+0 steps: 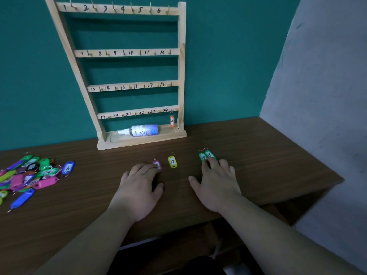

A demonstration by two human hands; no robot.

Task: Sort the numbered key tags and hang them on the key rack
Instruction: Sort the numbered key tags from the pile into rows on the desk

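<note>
The left hand [139, 187] lies flat on the brown wooden table [258, 147], fingers straight and close together, fingertips resting on a pink key tag [157, 165] whose number is hidden; the right hand [216, 181] is spread flat too, fingers straight and slightly fanned, 2 fingertips touching the near ends of green key tag 18 [202, 156] and green key tag 19 [210, 154], which lie side by side; yellow key tag 15 [172, 162] lies between the hands, untouched; orange key tag 24 [172, 121] hangs from hook 24 of the wooden key rack [181, 56]; a spray bottle [143, 130] lies in the rack's base tray; a heap of coloured key tags [29, 175] sits far left.
</note>
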